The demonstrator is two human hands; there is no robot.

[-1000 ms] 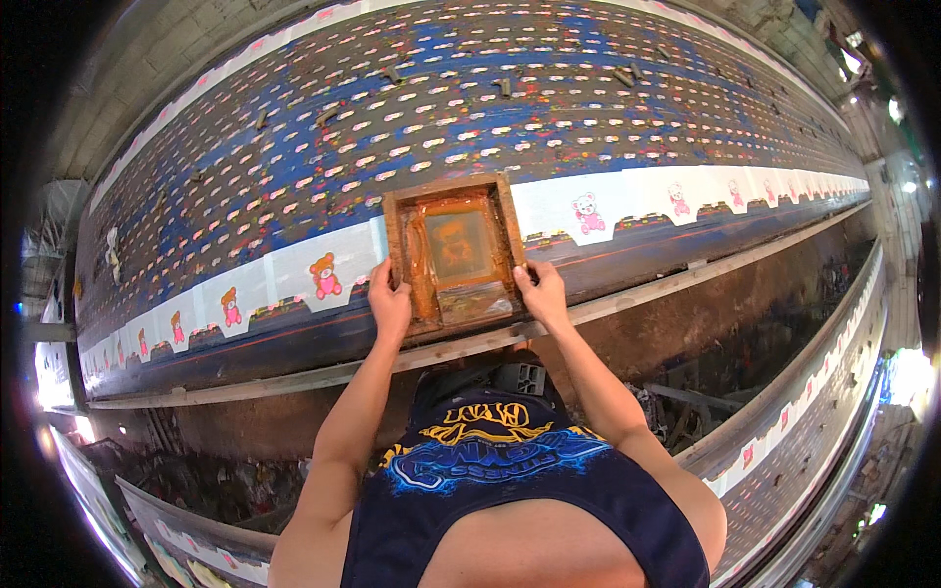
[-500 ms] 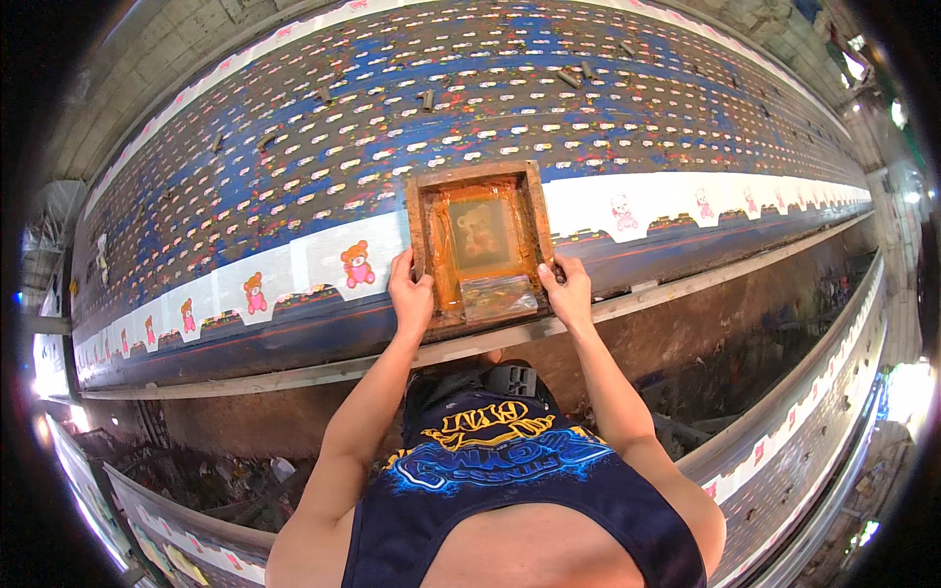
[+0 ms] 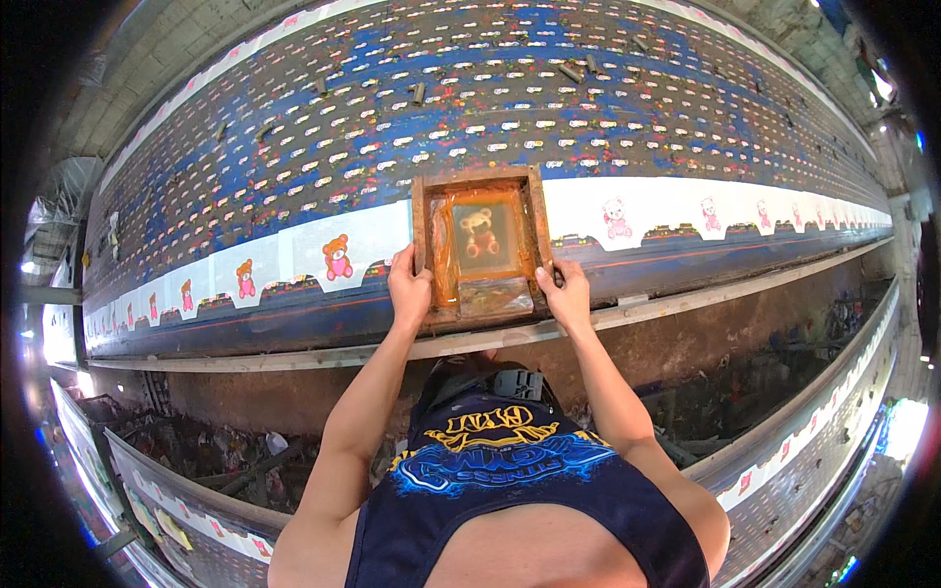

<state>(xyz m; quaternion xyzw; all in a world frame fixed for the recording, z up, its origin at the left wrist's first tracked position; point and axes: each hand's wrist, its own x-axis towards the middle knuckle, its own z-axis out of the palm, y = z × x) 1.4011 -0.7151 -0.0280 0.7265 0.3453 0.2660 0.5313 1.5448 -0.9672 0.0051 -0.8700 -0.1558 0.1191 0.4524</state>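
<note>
A wooden screen-printing frame (image 3: 537, 220) with an orange-brown inner border lies over the white fabric strip (image 3: 392, 227) at the table's near edge. A teddy bear shape shows through its mesh (image 3: 481, 235). My left hand (image 3: 410, 286) is closed on the frame's left side near its lower corner, and my right hand (image 3: 565, 293) grips the right side at about the same height. Left of the frame, the bears are brown and pink, such as the nearest printed bear (image 3: 337, 257). On its right, the bears show only pink parts, like this pale bear (image 3: 617, 218).
The long printing table (image 3: 470, 118) is covered with rows of small printed marks and blue patches. Several short grey cylinders (image 3: 419, 94) lie on it. A rail (image 3: 676, 302) runs along its near edge. Another table (image 3: 799, 470) with printed fabric stands behind me at the right.
The frame has shifted slightly right along the fabric and sits squarer. The bear in its mesh looks clearer now. Both hands keep their hold, and the whole view has turned a little.
</note>
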